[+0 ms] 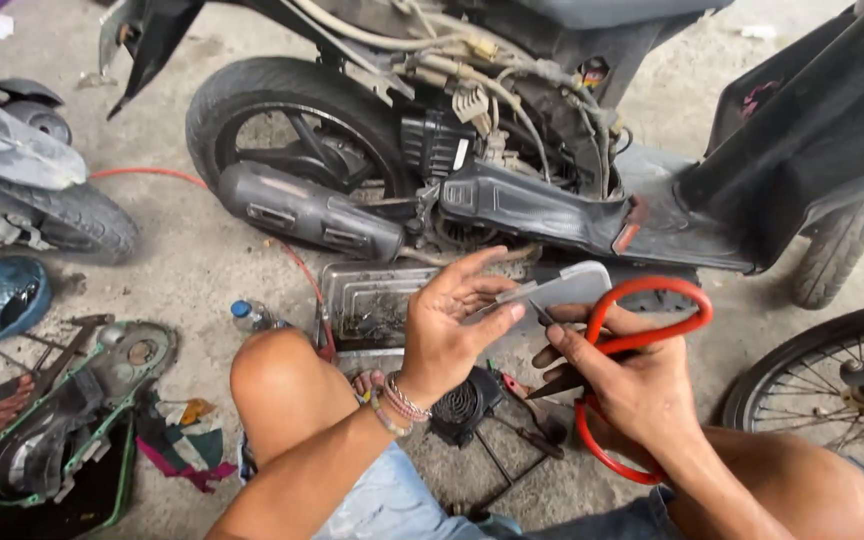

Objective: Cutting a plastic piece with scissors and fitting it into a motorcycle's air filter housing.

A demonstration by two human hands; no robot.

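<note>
I am pinching a thin grey plastic strip [562, 290] between the thumb and fingertips of my left hand [444, 335], holding it up in front of the stripped scooter [512, 170]. My right hand [632, 385] is gripping the red-handled scissors [642, 340], blades closing on the strip's near end. My left fingers are sitting very close to those blades, so a slip or twist could be nicking them.

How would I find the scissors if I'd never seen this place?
Start at the stripped-down scooter lying across the concrete floor. Just in front of it, the person's right hand holds the scissors against a grey strip pinched by the left hand. Their big red loop handles are unlike anything nearby.
</note>
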